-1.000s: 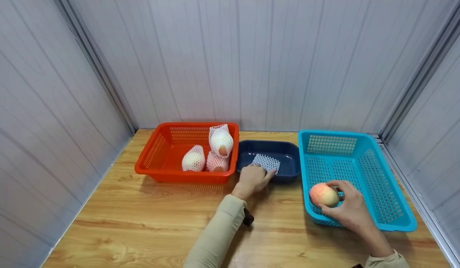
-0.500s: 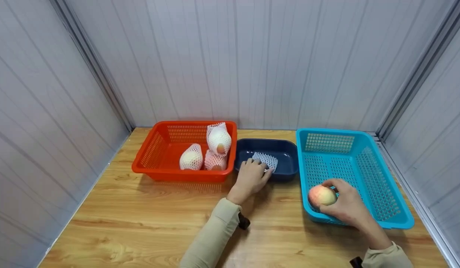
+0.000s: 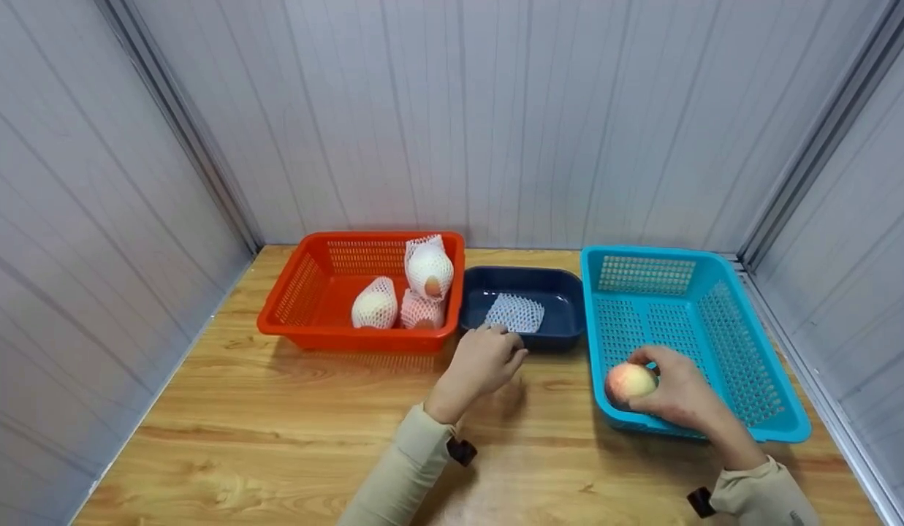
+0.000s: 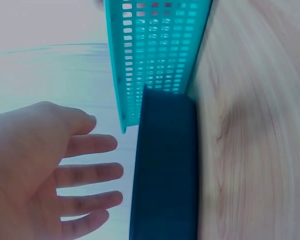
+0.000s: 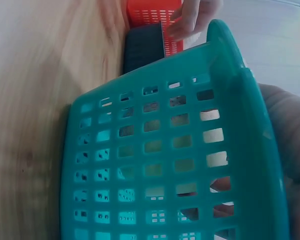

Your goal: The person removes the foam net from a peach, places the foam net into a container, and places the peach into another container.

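Near the front left corner of the turquoise basket [image 3: 777, 372], my right hand [image 3: 682, 391] holds a pink and yellow peach [image 3: 630, 384] between thumb and fingers. In the right wrist view the basket's wall hides most of that grip. My left hand [image 3: 482, 359] hovers at the front rim of the navy basin [image 3: 565, 286], and nothing is in it. Its fingers [image 4: 92, 172] reach out, fairly straight and relaxed, in the left wrist view. Inside the basin lies a flat white foam net sleeve [image 3: 516, 313], just beyond the left fingertips.
An orange-red basket [image 3: 291, 321] stands left of the basin, with a few foam-netted fruits [image 3: 429, 269] in it. The three containers sit side by side on a wooden table [image 3: 276, 431]. Pale panel walls [image 3: 495, 109] close off the back and both sides.
My left hand has let go of the foam net sleeve and drawn back toward me, leaving it in the basin. My right hand keeps the peach, slightly lower in the turquoise basket.
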Demonstrator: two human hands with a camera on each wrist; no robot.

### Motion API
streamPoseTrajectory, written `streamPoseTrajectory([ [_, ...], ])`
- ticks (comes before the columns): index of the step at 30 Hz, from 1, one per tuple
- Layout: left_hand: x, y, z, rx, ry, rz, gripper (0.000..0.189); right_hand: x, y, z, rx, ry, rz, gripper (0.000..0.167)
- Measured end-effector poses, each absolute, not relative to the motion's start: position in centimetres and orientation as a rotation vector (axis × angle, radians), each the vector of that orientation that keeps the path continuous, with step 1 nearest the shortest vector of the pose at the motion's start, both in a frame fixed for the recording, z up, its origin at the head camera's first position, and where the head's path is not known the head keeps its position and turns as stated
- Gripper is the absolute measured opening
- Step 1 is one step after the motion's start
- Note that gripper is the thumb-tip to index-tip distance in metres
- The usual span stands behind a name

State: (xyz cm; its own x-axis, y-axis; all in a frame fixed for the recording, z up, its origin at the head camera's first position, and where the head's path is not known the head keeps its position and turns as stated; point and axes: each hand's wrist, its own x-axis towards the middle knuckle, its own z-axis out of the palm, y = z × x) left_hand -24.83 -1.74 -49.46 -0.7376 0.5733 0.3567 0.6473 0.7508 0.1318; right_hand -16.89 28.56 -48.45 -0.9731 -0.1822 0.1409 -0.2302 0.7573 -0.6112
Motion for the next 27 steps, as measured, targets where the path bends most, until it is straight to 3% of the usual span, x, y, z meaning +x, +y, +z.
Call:
streamPoseTrajectory([
  [27, -23.0, -3.2, -51.2, -1.115, -2.763, -0.354, 0.015, -17.0, 28.6, -48.4, 0.307, -2.828, 0.977, 0.026],
])
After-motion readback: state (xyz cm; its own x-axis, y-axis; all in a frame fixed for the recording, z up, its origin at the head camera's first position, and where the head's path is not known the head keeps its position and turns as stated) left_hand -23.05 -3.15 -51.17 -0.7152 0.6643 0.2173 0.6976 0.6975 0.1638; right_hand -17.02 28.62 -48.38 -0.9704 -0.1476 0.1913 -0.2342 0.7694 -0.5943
